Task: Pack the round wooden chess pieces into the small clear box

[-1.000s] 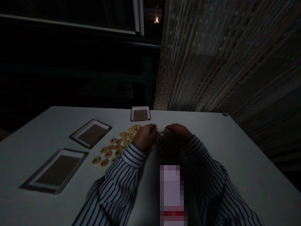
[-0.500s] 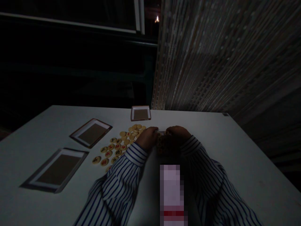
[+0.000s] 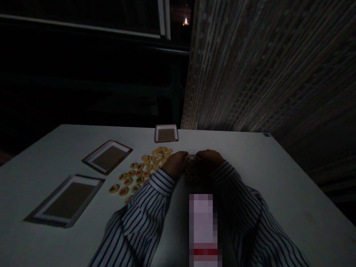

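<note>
My left hand (image 3: 177, 164) and my right hand (image 3: 210, 161) face each other above the table, fingers bent inward. Between them, in deep shadow, lie several round xiangqi pieces (image 3: 190, 171), with a pale edge just beyond. Whether those pieces sit in a tray is too dark to tell. Both hands look closed at the fingertips, but what they grip is hidden. Beside my left hand spreads a loose heap of wooden xiangqi pieces (image 3: 139, 173), some showing red or black characters, others plain side up. My left sleeve covers part of the heap.
Three shallow rectangular trays with brown centres rest on the white table (image 3: 278, 207): a near-left tray (image 3: 66, 200), a mid-left tray (image 3: 108, 156) and a far tray (image 3: 166, 134). A string curtain (image 3: 236, 66) hangs behind the table's far right side.
My right hand has shifted slightly left and down, and my left hand a touch to the right. The heap of pieces and the trays stay as they were.
</note>
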The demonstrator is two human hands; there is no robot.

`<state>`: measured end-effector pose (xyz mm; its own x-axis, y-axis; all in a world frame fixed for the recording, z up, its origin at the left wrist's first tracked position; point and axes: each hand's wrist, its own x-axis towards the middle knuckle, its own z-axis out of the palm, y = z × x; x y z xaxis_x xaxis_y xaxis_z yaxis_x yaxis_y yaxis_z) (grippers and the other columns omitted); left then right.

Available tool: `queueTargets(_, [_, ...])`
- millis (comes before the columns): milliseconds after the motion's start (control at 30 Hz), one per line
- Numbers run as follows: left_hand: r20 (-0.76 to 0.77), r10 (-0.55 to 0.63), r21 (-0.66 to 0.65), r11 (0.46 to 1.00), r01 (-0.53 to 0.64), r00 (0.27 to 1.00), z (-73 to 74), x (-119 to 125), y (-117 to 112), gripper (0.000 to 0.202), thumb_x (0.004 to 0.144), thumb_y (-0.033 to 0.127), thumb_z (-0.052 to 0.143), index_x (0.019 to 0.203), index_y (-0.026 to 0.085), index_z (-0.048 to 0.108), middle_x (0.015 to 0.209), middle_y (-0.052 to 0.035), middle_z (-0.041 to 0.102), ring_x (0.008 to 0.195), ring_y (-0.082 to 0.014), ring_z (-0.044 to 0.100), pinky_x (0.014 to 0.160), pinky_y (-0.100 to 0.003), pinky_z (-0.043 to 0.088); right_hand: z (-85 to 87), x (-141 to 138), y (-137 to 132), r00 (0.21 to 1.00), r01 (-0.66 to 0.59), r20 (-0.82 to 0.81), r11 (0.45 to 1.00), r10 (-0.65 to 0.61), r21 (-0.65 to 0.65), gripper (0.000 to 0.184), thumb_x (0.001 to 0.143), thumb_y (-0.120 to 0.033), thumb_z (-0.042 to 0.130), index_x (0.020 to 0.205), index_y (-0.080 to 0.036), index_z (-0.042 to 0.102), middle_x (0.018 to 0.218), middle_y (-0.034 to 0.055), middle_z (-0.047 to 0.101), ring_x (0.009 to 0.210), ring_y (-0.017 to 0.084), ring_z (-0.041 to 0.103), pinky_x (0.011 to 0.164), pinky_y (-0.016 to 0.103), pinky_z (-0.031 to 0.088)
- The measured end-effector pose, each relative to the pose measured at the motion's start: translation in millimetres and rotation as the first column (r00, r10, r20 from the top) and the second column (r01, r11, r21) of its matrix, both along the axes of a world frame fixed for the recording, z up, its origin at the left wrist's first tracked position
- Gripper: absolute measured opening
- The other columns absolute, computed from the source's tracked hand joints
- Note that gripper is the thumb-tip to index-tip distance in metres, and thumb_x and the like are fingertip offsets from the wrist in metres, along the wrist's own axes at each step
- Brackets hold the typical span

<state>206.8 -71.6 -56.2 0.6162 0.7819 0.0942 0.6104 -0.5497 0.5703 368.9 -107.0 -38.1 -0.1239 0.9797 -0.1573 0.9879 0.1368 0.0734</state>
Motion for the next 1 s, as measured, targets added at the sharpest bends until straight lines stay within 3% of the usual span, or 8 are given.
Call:
queueTargets(733, [-0.018, -0.037, 0.02, 0.999, 0.038, 0.999, 0.9, -0.9, 0.0, 0.03, 0.079, 0.016, 0.038, 0.102, 0.011, 0.057, 0.101, -0.0102, 0.062, 0.094, -0.0175, 0.056, 0.083, -0.028, 0.042, -3.6, -5.5, -1.1, 0.999, 0.006, 0.053, 1.0, -0.007, 0.014, 0.032, 0.082, -0.034, 0.035, 0.099, -0.019, 0.059, 0.088, 0.0114, 0.065, 0.081, 0.023, 0.061, 0.066, 0.032, 0.044])
queueTargets(1000, [-0.011, -0.053, 0.02, 0.998, 0.053, 0.999, -1.1, -1.1, 0.1, 0.028, 0.08, 0.02, 0.037, 0.099, 0.015, 0.058, 0.098, -0.0072, 0.063, 0.091, -0.0168, 0.057, 0.079, -0.026, 0.043, -1.4, -4.8, -0.9, 0.999, -0.022, 0.049, 0.999, 0.021, 0.03, 0.031, 0.081, -0.035, 0.038, 0.094, -0.02, 0.061, 0.085, 0.0104, 0.066, 0.079, 0.024, 0.062, 0.064, 0.032, 0.045])
